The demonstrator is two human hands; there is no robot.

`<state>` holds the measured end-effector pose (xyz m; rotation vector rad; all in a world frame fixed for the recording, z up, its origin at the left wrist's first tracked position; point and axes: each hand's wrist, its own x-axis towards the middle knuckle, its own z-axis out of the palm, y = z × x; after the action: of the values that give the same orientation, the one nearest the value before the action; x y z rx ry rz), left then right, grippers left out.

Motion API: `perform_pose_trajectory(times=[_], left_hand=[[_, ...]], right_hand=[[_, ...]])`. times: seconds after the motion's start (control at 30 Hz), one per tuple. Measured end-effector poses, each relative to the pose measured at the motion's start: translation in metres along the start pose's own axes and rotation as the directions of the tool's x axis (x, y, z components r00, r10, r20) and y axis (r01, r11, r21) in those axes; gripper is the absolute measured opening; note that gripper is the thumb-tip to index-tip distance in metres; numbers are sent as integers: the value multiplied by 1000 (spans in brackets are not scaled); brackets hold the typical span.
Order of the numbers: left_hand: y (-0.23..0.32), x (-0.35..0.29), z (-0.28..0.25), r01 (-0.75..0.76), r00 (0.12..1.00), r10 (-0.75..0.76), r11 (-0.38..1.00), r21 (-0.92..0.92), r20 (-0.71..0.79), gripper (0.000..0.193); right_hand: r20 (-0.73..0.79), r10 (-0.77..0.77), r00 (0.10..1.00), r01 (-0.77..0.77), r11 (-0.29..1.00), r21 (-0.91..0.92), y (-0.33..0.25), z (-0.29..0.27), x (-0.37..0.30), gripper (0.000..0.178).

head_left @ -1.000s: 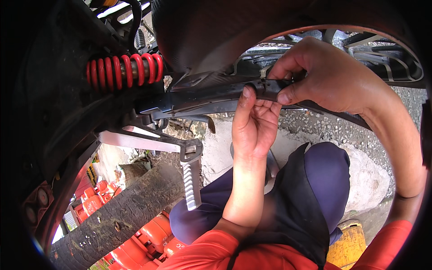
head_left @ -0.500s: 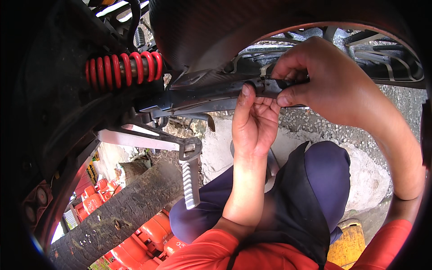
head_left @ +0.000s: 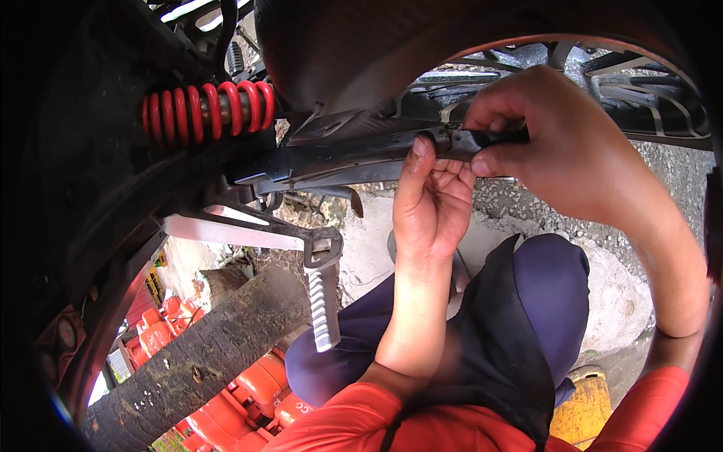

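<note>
A long black bar (head_left: 343, 155), possibly a swingarm or chain cover, runs along the underside of a motorcycle's wheel (head_left: 610, 79). My left hand (head_left: 435, 207) grips it from below, thumb pressed on its near face and fingers curled behind its lower edge. At the bar's right end, my right hand (head_left: 568, 139) pinches the dark tip between thumb and bent fingers. Whether a small separate part sits in that pinch is hidden. The two hands nearly touch. The broad black tyre (head_left: 339, 64) rises just beyond the bar.
A red coil spring (head_left: 211, 111) sits at upper left. Below the bar, a metal footrest (head_left: 321, 309) juts toward my knee. A log (head_left: 188, 358) crosses the lower left, with red gas cylinders (head_left: 262, 380) around it. A yellow cylinder (head_left: 584, 399) stands at lower right.
Both hands keep the same hold on the bar. The whole view has shifted only slightly, and the right hand's fingers have barely moved.
</note>
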<state>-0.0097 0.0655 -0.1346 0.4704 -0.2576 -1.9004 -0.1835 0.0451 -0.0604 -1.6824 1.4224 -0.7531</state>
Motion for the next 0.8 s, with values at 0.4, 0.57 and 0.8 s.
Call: perform_pose_trajectory(times=[0.4,0.57,0.8], left_hand=[[0,1,-2,10,1000,-9,999,-45,22,31],[0,1,0,6,1000,-6,999,-40,7,30],[0,-1,-5,42,998,-38,996,-80,47,32]], right_hand=[[9,134,991,-134,989,65,-6,-3,0,33],[54,101,993,-104,993,49,-4,-3,2,36],[78,119,990,-128,985,116,-7,-3,1,29]])
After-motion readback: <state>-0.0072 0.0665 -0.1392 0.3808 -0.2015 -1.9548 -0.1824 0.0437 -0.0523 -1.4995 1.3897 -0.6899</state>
